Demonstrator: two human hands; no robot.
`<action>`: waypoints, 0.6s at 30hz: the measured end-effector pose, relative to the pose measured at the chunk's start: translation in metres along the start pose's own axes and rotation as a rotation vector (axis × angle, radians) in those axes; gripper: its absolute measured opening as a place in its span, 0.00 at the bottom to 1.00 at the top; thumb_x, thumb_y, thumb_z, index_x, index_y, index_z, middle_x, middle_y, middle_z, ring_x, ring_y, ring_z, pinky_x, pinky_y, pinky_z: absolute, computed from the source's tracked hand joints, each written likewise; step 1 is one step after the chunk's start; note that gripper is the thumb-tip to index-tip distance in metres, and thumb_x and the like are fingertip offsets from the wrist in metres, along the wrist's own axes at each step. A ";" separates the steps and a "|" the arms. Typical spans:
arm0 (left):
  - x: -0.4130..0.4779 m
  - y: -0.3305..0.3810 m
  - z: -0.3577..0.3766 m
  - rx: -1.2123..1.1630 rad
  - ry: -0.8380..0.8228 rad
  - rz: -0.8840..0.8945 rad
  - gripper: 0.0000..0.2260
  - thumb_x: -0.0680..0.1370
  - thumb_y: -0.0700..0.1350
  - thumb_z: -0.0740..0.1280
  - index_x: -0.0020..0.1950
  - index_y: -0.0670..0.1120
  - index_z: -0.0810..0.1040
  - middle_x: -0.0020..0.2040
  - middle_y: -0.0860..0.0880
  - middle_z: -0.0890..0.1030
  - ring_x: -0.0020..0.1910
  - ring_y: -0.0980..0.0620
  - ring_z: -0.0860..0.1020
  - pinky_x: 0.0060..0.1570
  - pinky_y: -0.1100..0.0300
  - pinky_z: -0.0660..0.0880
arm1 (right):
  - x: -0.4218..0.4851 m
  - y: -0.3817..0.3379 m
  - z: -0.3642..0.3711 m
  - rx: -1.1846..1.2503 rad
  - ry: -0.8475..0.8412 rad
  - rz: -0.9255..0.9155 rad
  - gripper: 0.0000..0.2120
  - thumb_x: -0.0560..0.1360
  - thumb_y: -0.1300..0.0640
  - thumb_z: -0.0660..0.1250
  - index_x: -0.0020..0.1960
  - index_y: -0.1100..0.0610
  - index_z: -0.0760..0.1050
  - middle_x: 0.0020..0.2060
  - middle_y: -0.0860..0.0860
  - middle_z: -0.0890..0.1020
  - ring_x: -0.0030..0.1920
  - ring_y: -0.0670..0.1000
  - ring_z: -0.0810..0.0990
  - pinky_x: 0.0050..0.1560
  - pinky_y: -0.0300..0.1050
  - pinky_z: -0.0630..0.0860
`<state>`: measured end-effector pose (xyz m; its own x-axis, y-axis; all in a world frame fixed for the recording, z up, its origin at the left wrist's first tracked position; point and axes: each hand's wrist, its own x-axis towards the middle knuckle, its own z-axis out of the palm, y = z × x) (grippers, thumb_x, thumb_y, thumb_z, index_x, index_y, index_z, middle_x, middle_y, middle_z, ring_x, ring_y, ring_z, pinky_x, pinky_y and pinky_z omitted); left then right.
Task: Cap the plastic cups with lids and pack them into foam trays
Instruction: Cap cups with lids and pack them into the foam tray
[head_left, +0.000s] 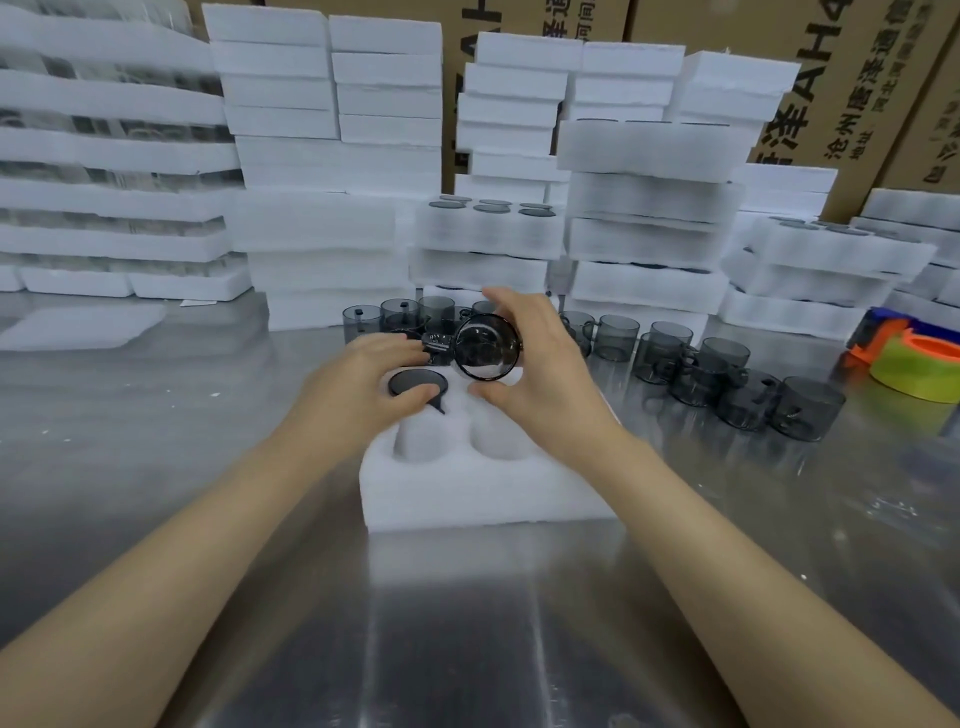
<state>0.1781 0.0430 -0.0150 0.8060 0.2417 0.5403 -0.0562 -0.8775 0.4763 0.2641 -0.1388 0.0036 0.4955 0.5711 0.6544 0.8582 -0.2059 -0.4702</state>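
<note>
Grip: the right hand (540, 374) is clamped round a smoky cup (485, 345), thumb on the near side and fingers over the far side. The cup is tilted with one round end toward the camera, probably ready to be turned upright into a pocket. Whether it is capped I cannot tell.
Left hand (363, 379): thumb and fingers pinch the edges of a dark lid (418, 383), seemingly seating that capped cup in the tray's 10 o'clock pocket.
Foam tray (483, 488): lies flat on the steel table (156, 467) under both hands. The held cup hovers over its 1 o'clock corner, and the pockets at 7 and 5 o'clock are unfilled.
Loose cups (727, 374): at 2 o'clock from the tray, likely kept within the right hand's reach.
Foam stacks (322, 234): at 12 o'clock, behind the work.
</note>
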 end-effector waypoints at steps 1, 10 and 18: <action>-0.001 0.003 0.000 0.058 0.026 0.053 0.15 0.74 0.48 0.72 0.59 0.49 0.82 0.63 0.55 0.78 0.67 0.55 0.71 0.63 0.54 0.70 | 0.000 0.000 0.000 -0.002 -0.011 0.004 0.36 0.65 0.65 0.77 0.70 0.57 0.67 0.58 0.48 0.69 0.57 0.41 0.69 0.62 0.30 0.65; -0.006 0.010 0.001 0.179 0.144 0.316 0.04 0.74 0.40 0.72 0.46 0.42 0.85 0.52 0.46 0.83 0.54 0.41 0.80 0.43 0.47 0.78 | -0.002 -0.004 -0.002 0.018 -0.052 -0.044 0.32 0.63 0.65 0.79 0.65 0.58 0.72 0.56 0.48 0.69 0.57 0.42 0.70 0.62 0.30 0.65; -0.004 0.006 0.003 0.206 0.158 0.370 0.02 0.74 0.41 0.73 0.42 0.43 0.85 0.58 0.48 0.82 0.55 0.43 0.79 0.40 0.48 0.78 | -0.001 0.002 -0.002 -0.100 0.033 -0.050 0.32 0.68 0.66 0.73 0.69 0.53 0.70 0.63 0.47 0.74 0.64 0.48 0.69 0.63 0.42 0.69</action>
<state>0.1765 0.0352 -0.0163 0.6531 -0.0578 0.7550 -0.1922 -0.9771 0.0915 0.2653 -0.1409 0.0031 0.4540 0.5568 0.6956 0.8905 -0.2568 -0.3757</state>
